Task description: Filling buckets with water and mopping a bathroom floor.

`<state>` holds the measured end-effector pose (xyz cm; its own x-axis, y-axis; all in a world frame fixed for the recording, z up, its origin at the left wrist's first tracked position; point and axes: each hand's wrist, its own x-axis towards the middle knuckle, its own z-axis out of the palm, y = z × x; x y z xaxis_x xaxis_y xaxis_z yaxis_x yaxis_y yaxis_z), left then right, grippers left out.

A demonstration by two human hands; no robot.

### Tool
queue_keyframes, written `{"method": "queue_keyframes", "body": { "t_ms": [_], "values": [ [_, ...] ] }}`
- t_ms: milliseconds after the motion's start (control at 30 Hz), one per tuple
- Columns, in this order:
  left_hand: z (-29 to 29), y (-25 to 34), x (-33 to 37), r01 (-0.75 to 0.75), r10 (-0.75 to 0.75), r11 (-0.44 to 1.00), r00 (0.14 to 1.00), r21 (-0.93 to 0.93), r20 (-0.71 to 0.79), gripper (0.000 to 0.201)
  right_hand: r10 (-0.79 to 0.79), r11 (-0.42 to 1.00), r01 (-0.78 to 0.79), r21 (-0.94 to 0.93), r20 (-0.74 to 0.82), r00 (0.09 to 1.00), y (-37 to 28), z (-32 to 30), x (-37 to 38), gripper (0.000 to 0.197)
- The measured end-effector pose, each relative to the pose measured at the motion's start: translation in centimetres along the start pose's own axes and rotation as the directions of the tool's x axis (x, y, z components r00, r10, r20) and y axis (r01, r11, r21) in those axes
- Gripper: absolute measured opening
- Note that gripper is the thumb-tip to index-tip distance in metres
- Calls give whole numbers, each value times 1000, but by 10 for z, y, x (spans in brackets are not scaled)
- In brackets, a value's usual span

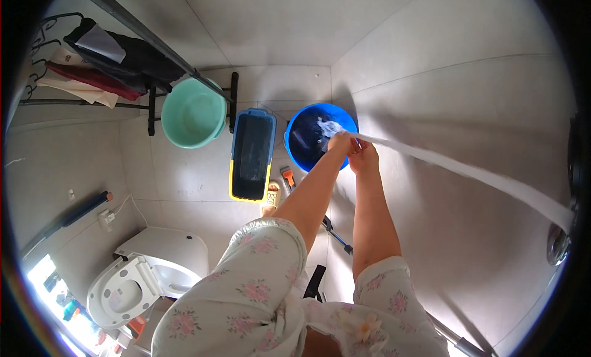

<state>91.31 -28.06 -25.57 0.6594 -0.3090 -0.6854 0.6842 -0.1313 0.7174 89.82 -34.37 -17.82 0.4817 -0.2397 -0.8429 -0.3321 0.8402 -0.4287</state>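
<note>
A white hose (pixel 458 166) runs from the right wall down to the rim of a round blue bucket (pixel 301 163). My left hand (pixel 340 144) is closed around the hose's end, over the right part of the bucket. Just beside it my right hand (pixel 365 158) is closed at the same end, its fingers partly hidden behind the left hand. Below my left hand, white splashing water or foam (pixel 328 127) shows in the dark bucket. The hose's mouth is covered by my fingers.
Left of the bucket stands a long blue-and-yellow tub (pixel 232 181), then a mint-green basin (pixel 220 126) under a rack (pixel 141 34) with hanging cloths. An orange-headed tool (pixel 288 176) lies near my slipper (pixel 271 195). A toilet (pixel 166 252) is at lower left; a chrome fixture (pixel 558 245) sits at right.
</note>
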Motion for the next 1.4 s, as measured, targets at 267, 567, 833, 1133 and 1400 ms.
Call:
{"method": "queue_keyframes", "body": {
  "t_ms": [267, 567, 833, 1133, 1400],
  "values": [
    [-70, -30, -66, 151, -417, 818, 821, -556, -390, 33, -109, 990, 112, 89, -43, 993, -2, 12, 12, 13],
    [-135, -83, -161, 159, -602, 624, 721, -765, -342, 38, -18, 998, 24, -51, 113, 993, 6, -12, 33, 7],
    [-129, -43, -188, 21, -335, 732, 881, -681, -333, 42, -49, 945, 77, -317, 95, 994, -1, -9, -70, 46],
    [-101, 62, -253, -256, 140, 895, 939, -365, -314, 27, -387, 719, 505, -478, 328, 862, -30, -8, -159, 20],
    [-70, 108, -302, -209, 455, 632, 880, 747, -138, 81, -245, 183, 671, -718, 628, 739, -50, -17, -220, 55]
  ]
}}
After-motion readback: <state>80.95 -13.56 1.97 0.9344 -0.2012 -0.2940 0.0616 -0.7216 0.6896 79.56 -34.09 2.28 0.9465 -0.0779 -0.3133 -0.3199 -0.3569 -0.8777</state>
